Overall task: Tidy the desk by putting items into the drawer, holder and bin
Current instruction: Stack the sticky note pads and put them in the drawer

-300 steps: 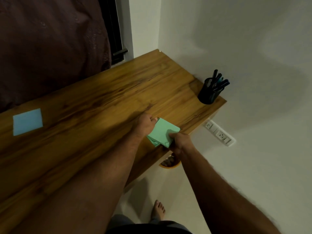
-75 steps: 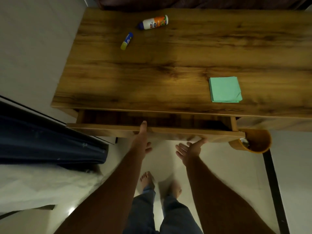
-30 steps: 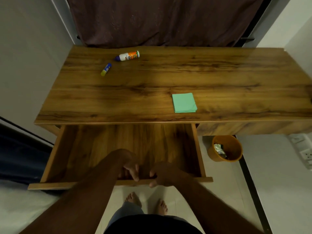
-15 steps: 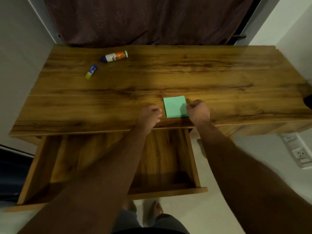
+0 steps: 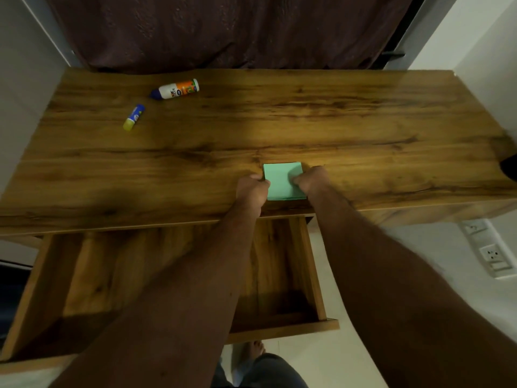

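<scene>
A green stack of paper squares [image 5: 282,179] lies near the front edge of the wooden desk [image 5: 363,135]. My left hand [image 5: 251,191] pinches its left edge with curled fingers. My right hand [image 5: 311,180] grips its right side, thumb on top of the paper. Below the desk front the wooden drawer [image 5: 279,275] stands pulled out, and I see nothing inside it. A white glue bottle [image 5: 175,89] with an orange label and a small blue and yellow glue stick [image 5: 134,117] lie on their sides at the desk's far left.
A dark curtain [image 5: 223,29] hangs behind the desk. A white wall with a socket strip [image 5: 488,249] is at the right. A dark object [image 5: 510,168] shows at the desk's right edge. My bare feet stand on the pale floor below the drawer.
Both hands have closed in on the green paper stack from its two sides and now hold it. Earlier they pulled the drawer out and then reached up to the desk.
</scene>
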Available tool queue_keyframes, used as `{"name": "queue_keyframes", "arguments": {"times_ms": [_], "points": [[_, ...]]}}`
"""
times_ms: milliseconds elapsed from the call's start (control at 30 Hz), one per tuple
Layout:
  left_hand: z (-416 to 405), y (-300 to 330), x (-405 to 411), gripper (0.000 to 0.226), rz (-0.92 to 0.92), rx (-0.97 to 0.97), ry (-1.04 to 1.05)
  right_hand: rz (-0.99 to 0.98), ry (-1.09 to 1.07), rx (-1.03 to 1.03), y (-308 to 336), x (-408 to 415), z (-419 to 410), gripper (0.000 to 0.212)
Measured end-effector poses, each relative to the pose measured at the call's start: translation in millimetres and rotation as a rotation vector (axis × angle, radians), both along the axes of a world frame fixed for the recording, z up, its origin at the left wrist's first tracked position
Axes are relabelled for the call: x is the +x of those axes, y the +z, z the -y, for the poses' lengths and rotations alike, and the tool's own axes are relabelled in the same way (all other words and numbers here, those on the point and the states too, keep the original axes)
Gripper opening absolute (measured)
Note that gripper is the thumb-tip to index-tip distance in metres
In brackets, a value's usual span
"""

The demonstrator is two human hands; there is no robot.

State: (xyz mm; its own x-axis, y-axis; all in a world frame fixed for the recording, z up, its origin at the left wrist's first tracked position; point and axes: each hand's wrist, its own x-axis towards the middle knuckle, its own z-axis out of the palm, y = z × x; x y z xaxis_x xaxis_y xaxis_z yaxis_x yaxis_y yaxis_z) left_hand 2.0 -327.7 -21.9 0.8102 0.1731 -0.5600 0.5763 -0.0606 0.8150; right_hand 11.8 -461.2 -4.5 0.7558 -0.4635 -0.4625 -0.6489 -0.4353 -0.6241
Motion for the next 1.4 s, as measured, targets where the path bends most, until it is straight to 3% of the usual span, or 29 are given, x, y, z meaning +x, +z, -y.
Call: {"name": "queue_keyframes", "arguments": {"times_ms": [300, 600, 767, 900, 967, 1200, 1400], "points": [[-10, 2, -20, 0.03, -0.041, -0.106, 0.016, -0.061, -0.017, 0.239, 7, -19, 1, 0.049], [-54, 4, -78, 0.03, -0.054, -0.135, -0.155, -0.024, -0.006, 0.455, 8, -94, -8, 0.043], [-76, -15, -119, 0.022, -0.143, -0.133, -0.22, -0.088, 0.116, 0.41, -4, -138, -23, 0.021], [-76, -38, -141, 0.015, -0.278, -0.093, -0.251, -0.093, 0.249, 0.168, -26, -164, -35, 0.021], [-72, -48, -150, 0.025, -0.313, -0.084, -0.257, -0.142, 0.237, 0.103, -39, -173, -41, 0.035], [-58, -70, -170, 0.038, -0.395, -0.052, -0.332, -0.299, 0.018, 0.237, -58, -198, -53, 0.039], [-48, -81, -167, 0.033, -0.411, -0.035, -0.333, -0.309, 0.038, 0.186, -58, -203, -52, 0.041]]}}
